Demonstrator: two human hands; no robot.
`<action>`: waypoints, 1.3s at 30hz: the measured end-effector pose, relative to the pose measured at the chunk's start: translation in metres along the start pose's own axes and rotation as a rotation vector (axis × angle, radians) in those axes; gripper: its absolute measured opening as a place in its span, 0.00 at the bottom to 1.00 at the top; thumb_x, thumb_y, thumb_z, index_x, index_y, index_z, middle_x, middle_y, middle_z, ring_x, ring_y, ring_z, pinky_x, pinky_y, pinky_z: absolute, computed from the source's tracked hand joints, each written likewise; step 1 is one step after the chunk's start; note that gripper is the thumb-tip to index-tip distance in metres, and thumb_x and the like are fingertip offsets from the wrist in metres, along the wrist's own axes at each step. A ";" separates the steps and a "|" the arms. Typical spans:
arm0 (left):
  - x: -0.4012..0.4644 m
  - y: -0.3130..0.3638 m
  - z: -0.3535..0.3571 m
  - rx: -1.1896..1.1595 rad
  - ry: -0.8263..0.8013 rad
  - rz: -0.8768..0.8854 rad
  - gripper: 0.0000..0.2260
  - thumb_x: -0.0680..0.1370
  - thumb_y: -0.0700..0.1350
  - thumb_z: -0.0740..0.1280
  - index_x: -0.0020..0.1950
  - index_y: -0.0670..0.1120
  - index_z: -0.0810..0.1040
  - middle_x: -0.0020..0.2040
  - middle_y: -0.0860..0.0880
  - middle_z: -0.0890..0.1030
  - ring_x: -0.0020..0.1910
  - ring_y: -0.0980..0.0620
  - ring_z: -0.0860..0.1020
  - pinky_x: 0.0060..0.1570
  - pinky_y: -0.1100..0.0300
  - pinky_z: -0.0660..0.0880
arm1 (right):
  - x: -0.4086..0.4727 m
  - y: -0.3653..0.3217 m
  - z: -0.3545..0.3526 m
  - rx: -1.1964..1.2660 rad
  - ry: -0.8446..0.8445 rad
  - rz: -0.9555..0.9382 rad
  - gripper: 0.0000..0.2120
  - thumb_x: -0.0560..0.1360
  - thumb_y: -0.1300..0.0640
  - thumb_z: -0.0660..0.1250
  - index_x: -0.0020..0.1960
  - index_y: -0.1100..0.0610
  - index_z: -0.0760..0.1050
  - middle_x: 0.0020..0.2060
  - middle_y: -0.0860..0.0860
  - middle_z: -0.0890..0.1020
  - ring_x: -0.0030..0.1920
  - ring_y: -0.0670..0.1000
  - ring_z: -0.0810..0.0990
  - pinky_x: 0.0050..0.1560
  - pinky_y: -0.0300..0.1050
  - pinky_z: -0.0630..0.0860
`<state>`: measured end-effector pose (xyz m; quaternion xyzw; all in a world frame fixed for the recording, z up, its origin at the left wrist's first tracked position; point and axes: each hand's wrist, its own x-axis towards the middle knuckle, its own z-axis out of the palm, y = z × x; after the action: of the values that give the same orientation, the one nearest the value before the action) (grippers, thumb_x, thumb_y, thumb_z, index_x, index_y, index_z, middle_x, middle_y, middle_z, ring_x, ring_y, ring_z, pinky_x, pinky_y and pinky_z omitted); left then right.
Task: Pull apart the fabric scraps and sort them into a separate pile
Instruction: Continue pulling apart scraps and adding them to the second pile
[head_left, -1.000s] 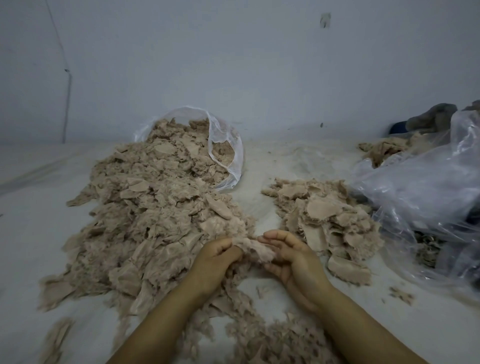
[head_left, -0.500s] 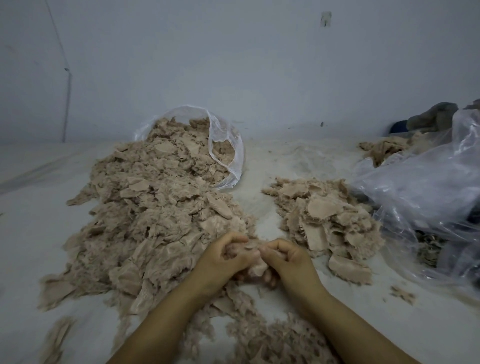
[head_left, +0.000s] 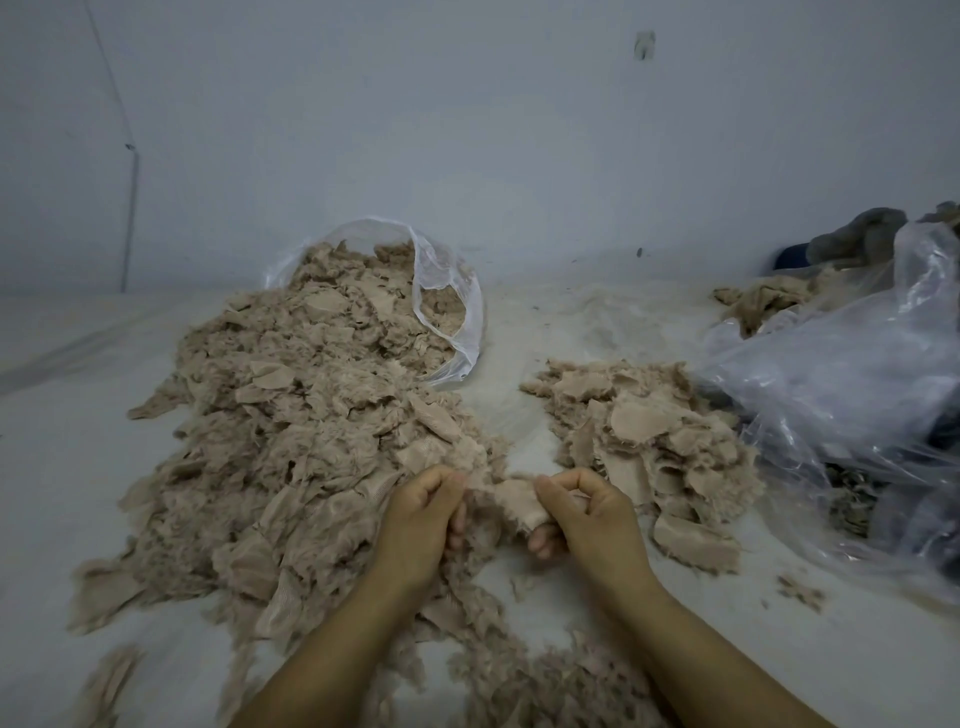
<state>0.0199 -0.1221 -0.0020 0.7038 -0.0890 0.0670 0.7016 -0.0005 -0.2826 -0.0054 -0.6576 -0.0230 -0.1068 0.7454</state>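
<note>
— While both hands are busy on one piece, how far along would you say the sorting is?

— Early, I'd judge. The big heap (head_left: 291, 447) of tangled beige scraps on the left is far larger than the sorted pile (head_left: 644, 436) on the right, and more scraps sit inside the open clear bag (head_left: 447, 312) at the far end of the heap.

— What are the hands doing?

— The left hand (head_left: 421, 514) is clenched on one end of a fuzzy scrap (head_left: 511, 501), and the right hand (head_left: 587, 514) pinches the other end, fingers curled around it. The piece is stretched between them, held just off the near edge of the heap, between the two piles.

— So what's left?

— Separating this piece, putting it onto the right pile, then nearly the whole heap after that. Loose fluff (head_left: 545, 680) also lies near the forearms.

— Anything in the way?

— A large crumpled plastic bag (head_left: 841, 395) crowds the right pile, touching its far side, so that pile has little room to grow that way. Behind it lie more beige cloth (head_left: 763, 301) and something grey (head_left: 852, 234) I cannot identify. A stray scrap (head_left: 800, 592) sits apart on the white surface (head_left: 67, 441)
</note>
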 end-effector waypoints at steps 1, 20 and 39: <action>-0.001 0.000 0.001 -0.019 -0.033 -0.003 0.12 0.80 0.47 0.62 0.41 0.40 0.73 0.27 0.49 0.73 0.23 0.54 0.69 0.21 0.64 0.65 | 0.000 0.000 0.001 0.007 -0.006 0.000 0.08 0.78 0.61 0.65 0.42 0.63 0.74 0.23 0.56 0.79 0.22 0.49 0.77 0.26 0.38 0.75; 0.002 0.005 -0.005 -0.048 0.042 -0.121 0.10 0.80 0.39 0.60 0.39 0.42 0.74 0.28 0.47 0.73 0.22 0.55 0.69 0.22 0.64 0.67 | -0.001 -0.002 -0.002 0.132 -0.044 0.175 0.08 0.74 0.64 0.69 0.38 0.62 0.73 0.25 0.51 0.75 0.23 0.46 0.73 0.24 0.37 0.70; 0.007 -0.001 -0.007 -0.210 0.010 -0.162 0.11 0.76 0.44 0.66 0.36 0.43 0.69 0.27 0.49 0.68 0.21 0.56 0.63 0.20 0.65 0.62 | -0.004 -0.009 0.001 0.120 0.003 0.198 0.13 0.75 0.60 0.68 0.33 0.59 0.69 0.23 0.52 0.71 0.24 0.48 0.66 0.26 0.40 0.64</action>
<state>0.0274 -0.1150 -0.0010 0.6309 -0.0350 0.0039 0.7751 -0.0063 -0.2816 0.0027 -0.6105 0.0366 -0.0322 0.7905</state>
